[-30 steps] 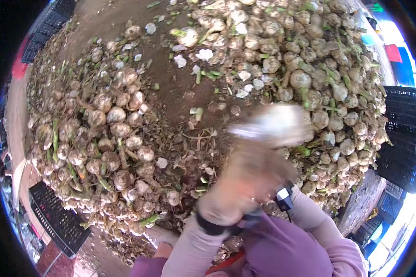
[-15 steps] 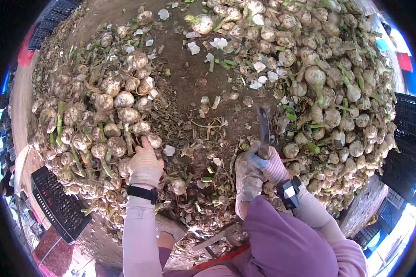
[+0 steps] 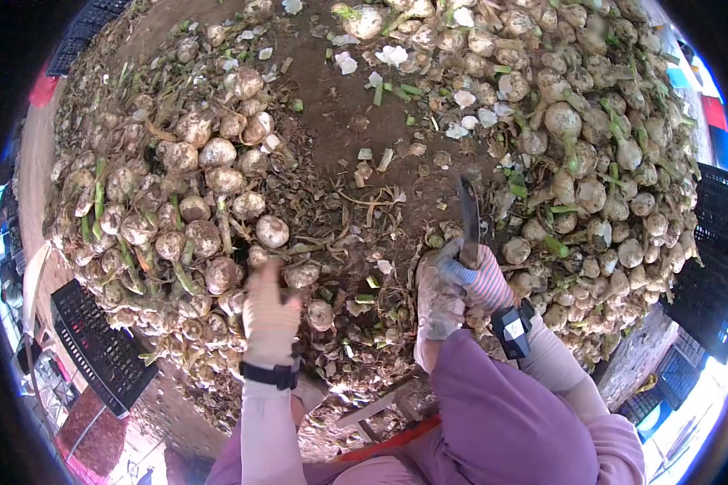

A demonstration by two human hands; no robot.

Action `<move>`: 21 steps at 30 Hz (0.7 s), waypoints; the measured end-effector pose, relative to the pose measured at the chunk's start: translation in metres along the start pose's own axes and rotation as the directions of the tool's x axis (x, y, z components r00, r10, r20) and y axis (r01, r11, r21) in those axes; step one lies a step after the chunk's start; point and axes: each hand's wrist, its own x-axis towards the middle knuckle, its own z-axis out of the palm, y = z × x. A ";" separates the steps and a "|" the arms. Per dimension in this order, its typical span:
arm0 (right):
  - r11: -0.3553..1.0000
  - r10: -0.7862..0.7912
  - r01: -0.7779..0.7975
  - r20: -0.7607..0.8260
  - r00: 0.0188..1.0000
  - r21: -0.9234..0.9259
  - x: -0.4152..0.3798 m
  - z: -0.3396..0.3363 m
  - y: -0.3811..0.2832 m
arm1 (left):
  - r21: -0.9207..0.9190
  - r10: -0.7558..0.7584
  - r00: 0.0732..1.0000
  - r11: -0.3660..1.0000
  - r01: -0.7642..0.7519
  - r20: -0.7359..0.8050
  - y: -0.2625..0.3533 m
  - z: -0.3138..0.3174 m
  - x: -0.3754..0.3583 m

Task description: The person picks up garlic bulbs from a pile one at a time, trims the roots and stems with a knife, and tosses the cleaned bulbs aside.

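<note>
The knife (image 3: 467, 220) stands nearly upright in the gloved right hand (image 3: 469, 279), its dark, narrow blade pointing away from the person over the bare strip of ground (image 3: 340, 121) between the two heaps, the handle hidden inside the closed fingers. The gloved left hand (image 3: 268, 315), blurred, hovers with fingers extended at the near edge of the left heap, just by a pale, dirt-smeared round bulb (image 3: 302, 275) with dry roots, lying among loose stalks.

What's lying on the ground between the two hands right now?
In the head view, between the left hand and the right hand holding the knife: loose garlic bulbs, dry stalks and green trimmings.
</note>
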 end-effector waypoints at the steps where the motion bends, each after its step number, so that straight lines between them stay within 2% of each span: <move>1: 0.999 -0.017 0.016 -0.006 1.000 -0.046 0.002 0.000 0.000 | 0.247 -0.031 0.987 0.969 -0.010 0.161 -0.001 0.007 0.002; 3: 1.000 0.010 -0.010 0.005 1.000 -0.016 0.002 0.006 -0.003 | 0.225 -0.058 0.976 0.974 0.009 0.211 0.000 0.016 0.010; 5: 0.999 0.037 -0.037 0.002 0.999 0.019 0.003 0.011 -0.007 | 0.100 -0.141 0.944 0.988 0.116 0.298 0.007 0.014 0.018; 6: 0.998 -0.019 0.021 0.030 0.999 -0.056 0.003 0.013 -0.008 | 0.033 -0.068 0.969 0.998 0.062 0.240 0.003 0.019 0.015; 7: 0.988 -0.072 0.080 0.067 0.995 -0.130 0.003 0.014 -0.009 | 0.029 -0.063 0.967 0.998 0.057 0.248 0.004 0.026 0.009; 8: 0.983 -0.075 0.088 0.081 0.994 -0.162 0.004 0.013 -0.006 | -0.366 -0.014 0.984 0.927 0.080 0.179 0.008 0.031 0.004; 9: 0.982 -0.076 0.088 0.077 0.994 -0.165 0.004 0.012 -0.008 | -0.703 0.002 0.996 0.709 0.065 0.094 0.014 0.034 0.003; 10: 0.963 -0.088 0.111 0.102 0.991 -0.245 0.004 0.012 -0.012 | -0.809 -0.033 0.985 0.565 0.160 0.171 0.020 0.033 0.002; 11: 0.937 -0.099 0.136 0.128 0.987 -0.323 0.005 0.012 -0.015 | -0.812 -0.029 0.985 0.562 0.156 0.169 0.031 0.023 0.004; 12: 0.861 -0.113 0.178 0.162 0.980 -0.476 0.009 0.010 -0.013 | -0.850 0.039 0.978 0.503 0.157 0.204 0.042 0.011 0.006; 13: 0.859 -0.114 0.177 0.157 0.981 -0.481 0.009 0.011 -0.019 | -0.882 0.110 0.966 0.442 0.164 0.235 0.049 0.004 0.007; 15: 0.629 -0.148 0.271 0.231 0.962 -0.729 0.010 0.018 -0.034 | -0.902 0.167 0.952 0.394 0.175 0.258 0.053 0.002 0.006; 16: 0.563 -0.195 0.358 0.302 0.933 -0.745 0.014 0.018 -0.033 | -0.914 0.157 0.950 0.351 0.204 0.272 0.058 -0.002 0.004; 17: 0.563 -0.194 0.355 0.298 0.935 -0.746 0.014 0.018 -0.036 | -0.923 0.145 0.947 0.309 0.231 0.286 0.062 -0.006 0.003; 19: 0.427 -0.099 0.331 0.321 0.942 -0.842 0.012 0.021 -0.048 | -0.913 0.163 0.949 0.356 0.199 0.270 0.073 -0.017 0.003; 20: 0.403 -0.095 0.343 0.335 0.938 -0.848 0.010 0.023 -0.056 | -0.801 0.196 0.963 0.598 0.031 0.183 0.078 -0.024 0.004; 21: 0.402 -0.097 0.342 0.333 0.938 -0.849 0.010 0.024 -0.059 | -0.609 0.251 0.962 0.782 -0.137 0.106 0.085 -0.032 0.004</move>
